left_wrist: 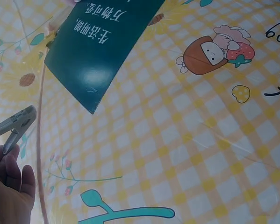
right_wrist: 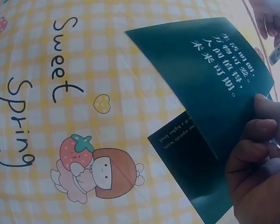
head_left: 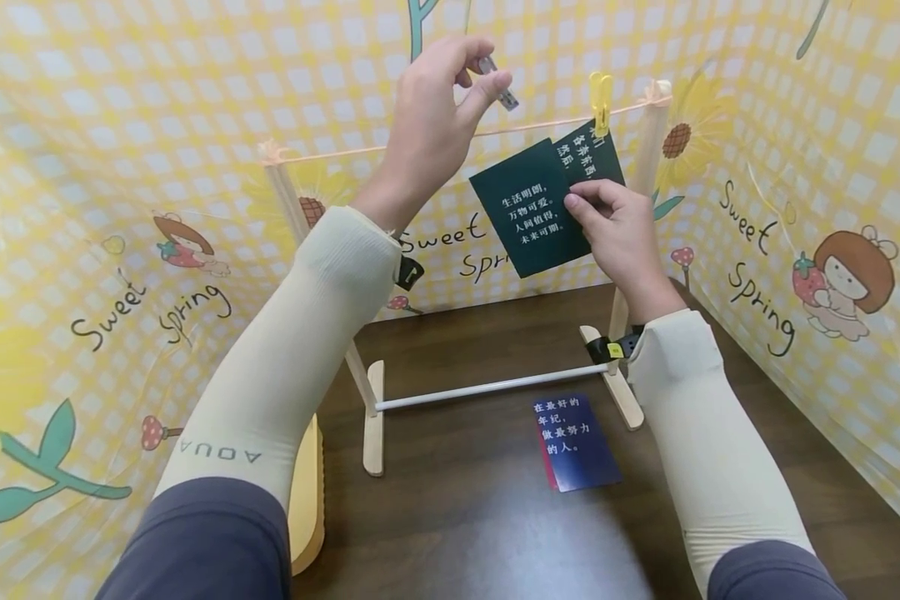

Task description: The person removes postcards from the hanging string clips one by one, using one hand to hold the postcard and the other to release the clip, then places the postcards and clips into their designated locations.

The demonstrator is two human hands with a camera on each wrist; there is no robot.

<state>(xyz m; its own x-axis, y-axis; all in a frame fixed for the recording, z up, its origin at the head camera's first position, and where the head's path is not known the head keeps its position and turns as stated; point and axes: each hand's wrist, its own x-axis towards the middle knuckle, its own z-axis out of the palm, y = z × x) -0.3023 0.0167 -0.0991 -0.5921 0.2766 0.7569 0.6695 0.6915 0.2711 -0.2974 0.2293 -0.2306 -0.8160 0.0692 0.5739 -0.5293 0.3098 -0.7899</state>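
Observation:
My left hand (head_left: 437,112) is raised above the cord (head_left: 345,155) and pinches a grey clothespin (head_left: 507,97) between thumb and fingers. In the left wrist view the clothespin's tip points toward the cord, its handles in the fingertips. Lower and to the right, my right hand (head_left: 624,237) grips a dark green card (head_left: 506,229) with white writing by its right edge, tilted, its upper corner close to the cord. Behind it, a second green card (head_left: 606,158) hangs from the cord on a yellow clothespin (head_left: 601,102), partly covered by the first card.
The cord runs between two wooden posts (head_left: 648,146) of a small rack, with a white rod (head_left: 487,387) low down. A blue card (head_left: 579,454) lies over a red one on the brown table (head_left: 450,517). A yellow container (head_left: 311,500) stands beside the left arm.

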